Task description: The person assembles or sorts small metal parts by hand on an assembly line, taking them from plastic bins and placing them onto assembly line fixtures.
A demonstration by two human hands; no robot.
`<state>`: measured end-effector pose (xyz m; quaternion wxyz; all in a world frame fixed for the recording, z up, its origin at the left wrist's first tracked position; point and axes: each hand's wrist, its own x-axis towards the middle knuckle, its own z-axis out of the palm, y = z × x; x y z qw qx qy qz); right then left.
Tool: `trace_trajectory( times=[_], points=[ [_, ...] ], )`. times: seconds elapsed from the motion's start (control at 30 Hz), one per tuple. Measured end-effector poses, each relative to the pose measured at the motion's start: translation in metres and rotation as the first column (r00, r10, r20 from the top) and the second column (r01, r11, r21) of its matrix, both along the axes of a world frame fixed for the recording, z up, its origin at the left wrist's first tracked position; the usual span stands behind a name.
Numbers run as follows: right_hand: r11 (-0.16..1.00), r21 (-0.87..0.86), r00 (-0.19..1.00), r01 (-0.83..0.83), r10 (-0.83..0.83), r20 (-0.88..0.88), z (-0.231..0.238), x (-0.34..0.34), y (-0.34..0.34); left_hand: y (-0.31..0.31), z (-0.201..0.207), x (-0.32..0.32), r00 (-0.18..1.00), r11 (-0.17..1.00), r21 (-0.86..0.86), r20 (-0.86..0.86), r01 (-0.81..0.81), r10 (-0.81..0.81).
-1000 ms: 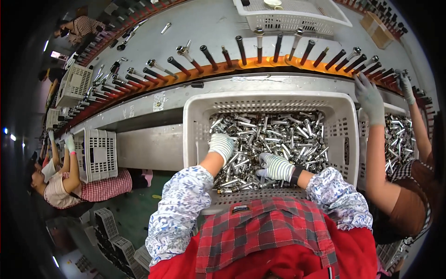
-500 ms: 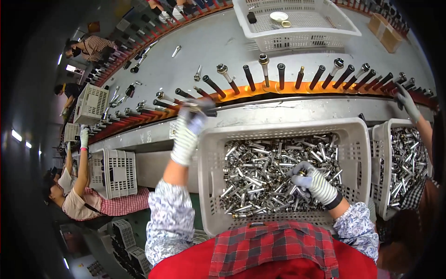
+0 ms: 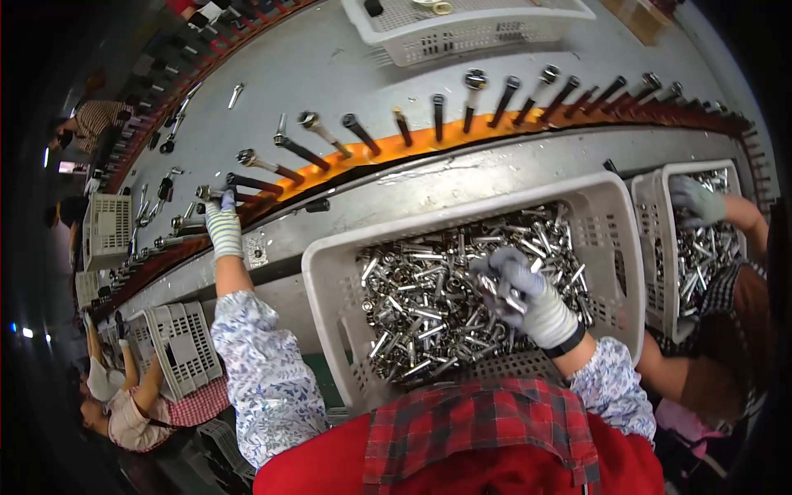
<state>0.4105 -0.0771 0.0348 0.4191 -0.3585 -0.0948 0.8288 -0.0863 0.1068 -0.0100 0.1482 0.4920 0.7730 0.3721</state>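
Two gloved hands apart; my left hand (image 3: 223, 227) is out at ten o'clock, fingers closed on a metal fitting (image 3: 205, 193) at the dark pegs (image 3: 247, 181); my right hand (image 3: 520, 289) grips shiny fittings (image 3: 495, 287) over the white crate (image 3: 330, 280) at centre.

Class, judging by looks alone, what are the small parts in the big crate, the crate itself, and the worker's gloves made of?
Small parts: likely polished or plated metal; bright silvery glints.
Crate: probably moulded plastic; matte off-white, perforated walls.
Gloves, as on the right hand: knitted fabric, apparently; striped cuffs, soft folds.
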Motion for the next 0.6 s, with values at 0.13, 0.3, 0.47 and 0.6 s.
trace_trajectory(
  times=[0.13,0.3,0.47,0.6],
  points=[
    [0.992,-0.014,0.976,0.124,-0.125,-0.178,0.012,-0.006,0.001,-0.028,-0.010,-0.024,0.983,0.991,0.133,0.184,-0.012,-0.013],
    [0.951,0.201,0.967,0.236,-0.250,0.044,0.024,-0.004,-0.004,-0.144,0.064,0.217,0.745,0.882,0.015,0.528,0.471,-0.407],
    [0.627,0.778,0.760,-0.044,-0.485,0.434,0.027,-0.023,-0.018,-0.212,0.058,0.308,0.036,0.795,-0.012,0.999,0.607,-0.012],
    [0.502,0.807,0.639,-0.311,-0.518,0.569,0.033,-0.017,-0.016,-0.190,0.089,0.300,0.162,0.760,0.105,0.950,0.641,-0.267]
  ],
)
